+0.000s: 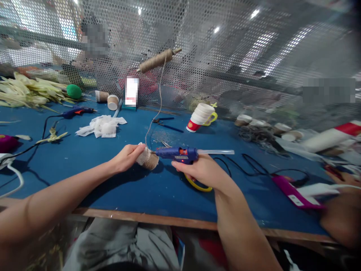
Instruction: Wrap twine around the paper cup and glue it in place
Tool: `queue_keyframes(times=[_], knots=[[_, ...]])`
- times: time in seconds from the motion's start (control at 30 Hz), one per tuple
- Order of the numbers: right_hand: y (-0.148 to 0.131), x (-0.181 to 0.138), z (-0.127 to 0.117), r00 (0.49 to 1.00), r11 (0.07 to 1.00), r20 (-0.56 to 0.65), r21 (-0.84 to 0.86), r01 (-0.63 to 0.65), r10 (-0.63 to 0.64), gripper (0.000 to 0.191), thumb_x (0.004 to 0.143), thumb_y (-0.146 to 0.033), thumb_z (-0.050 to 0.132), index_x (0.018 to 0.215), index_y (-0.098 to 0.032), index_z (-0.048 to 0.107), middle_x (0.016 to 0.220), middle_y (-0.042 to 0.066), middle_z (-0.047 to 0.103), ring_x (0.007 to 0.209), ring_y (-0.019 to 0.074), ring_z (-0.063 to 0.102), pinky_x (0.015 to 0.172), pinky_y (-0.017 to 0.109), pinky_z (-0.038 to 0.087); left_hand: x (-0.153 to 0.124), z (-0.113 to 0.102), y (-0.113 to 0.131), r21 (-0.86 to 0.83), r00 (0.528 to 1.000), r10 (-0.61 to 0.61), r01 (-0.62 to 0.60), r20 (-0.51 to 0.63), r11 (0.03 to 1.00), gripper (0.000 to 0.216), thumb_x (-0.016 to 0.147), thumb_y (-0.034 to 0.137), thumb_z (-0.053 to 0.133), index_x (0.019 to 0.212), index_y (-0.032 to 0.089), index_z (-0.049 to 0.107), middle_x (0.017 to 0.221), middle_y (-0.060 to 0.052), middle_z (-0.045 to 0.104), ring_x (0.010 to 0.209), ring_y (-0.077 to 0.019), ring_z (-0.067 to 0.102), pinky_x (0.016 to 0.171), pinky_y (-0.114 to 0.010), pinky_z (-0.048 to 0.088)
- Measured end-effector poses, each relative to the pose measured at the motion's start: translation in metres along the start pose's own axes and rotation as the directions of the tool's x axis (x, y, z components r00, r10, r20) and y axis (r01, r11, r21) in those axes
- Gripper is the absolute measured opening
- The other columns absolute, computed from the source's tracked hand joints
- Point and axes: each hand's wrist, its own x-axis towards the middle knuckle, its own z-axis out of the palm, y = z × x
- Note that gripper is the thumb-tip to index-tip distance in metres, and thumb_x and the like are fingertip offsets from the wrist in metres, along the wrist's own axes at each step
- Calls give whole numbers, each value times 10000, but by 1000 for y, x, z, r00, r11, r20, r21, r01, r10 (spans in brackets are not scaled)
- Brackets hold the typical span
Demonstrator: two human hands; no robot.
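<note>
A small, tapered cup (149,161), pale at one end and wound with coarse brown twine at the other, is held tilted above the front half of the table, between the two hands. Its pale end is pinched between the thumb and fingers of the left hand (127,158); the fingertips behind it are hidden. A smooth blue plastic glue gun (176,153) is gripped in the right hand (208,170), the fingers curled around its handle; whether the trigger is pressed cannot be told. A translucent, rod-like glue stick (217,152) juts from its rear, and its nozzle is brought right up to the cup. A slack, fibrous strand (160,98) is hung from a thick twine spool (156,61) down to the cup.

The matte blue table (126,201) is edged with a wooden strip (146,218) and flecked with scraps. Crumpled white sheets (103,126), blue-handled pliers (169,125), ribbed white stacked cups (200,116) and papery pale husks (25,91) are spread across it. The room behind is screened by perforated metal mesh (203,71), through which bright lights are seen.
</note>
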Motion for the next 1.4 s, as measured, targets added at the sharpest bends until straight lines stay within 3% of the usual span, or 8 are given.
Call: queue_keyframes(times=[0.13, 0.4, 0.77, 0.97, 1.17, 1.4], knots=[[-1, 0, 0, 1000, 1000, 1, 4, 2, -2, 299, 658, -440, 533, 544, -165, 557, 408, -18, 502, 383, 97, 471, 420, 211, 361, 0, 0, 0, 2, 1000, 6, -6, 7, 1000, 525, 775, 515, 300, 690, 71, 568, 583, -10, 471, 523, -96, 371, 507, -213, 306], [-2, 2, 2, 1000, 999, -17, 51, 8, -7, 295, 665, -422, 528, 528, -162, 538, 373, -34, 465, 368, 88, 454, 437, 209, 366, -2, 0, 2, 78, 1000, 28, -27, -11, 997, 509, 788, 501, 286, 618, 83, 521, 517, 28, 344, 499, -76, 285, 462, -201, 235], [1, -2, 0, 999, 1000, 38, -20, -2, 2, 324, 659, -471, 517, 539, -171, 540, 407, -24, 503, 396, 96, 475, 418, 209, 354, -1, 0, 2, 12, 1000, 15, -15, -3, 1000, 552, 777, 511, 306, 766, 52, 611, 640, -46, 571, 555, -122, 454, 528, -219, 352], [-5, -6, 3, 999, 1000, 34, -3, 5, -5, 300, 642, -429, 534, 494, -174, 483, 392, -39, 471, 367, 78, 431, 388, 201, 328, 0, 0, 3, -55, 1000, 3, -2, 18, 998, 557, 771, 521, 315, 807, 51, 613, 668, -51, 585, 582, -124, 467, 575, -232, 370], [-5, -6, 6, 996, 997, 34, -3, 83, -83, 310, 650, -406, 528, 458, -179, 442, 373, -44, 453, 355, 77, 418, 378, 200, 313, 0, -1, 2, -16, 1000, -18, 17, -18, 1000, 551, 765, 529, 315, 755, 55, 596, 598, -26, 538, 536, -111, 426, 531, -226, 341], [0, -1, 2, 999, 996, 50, 88, 2, -6, 274, 653, -422, 540, 549, -169, 551, 385, -27, 486, 375, 95, 459, 404, 210, 351, 1, -1, 2, -21, 1000, -22, 22, 10, 1000, 564, 766, 528, 316, 824, 45, 601, 629, -33, 530, 541, -103, 405, 519, -218, 321]])
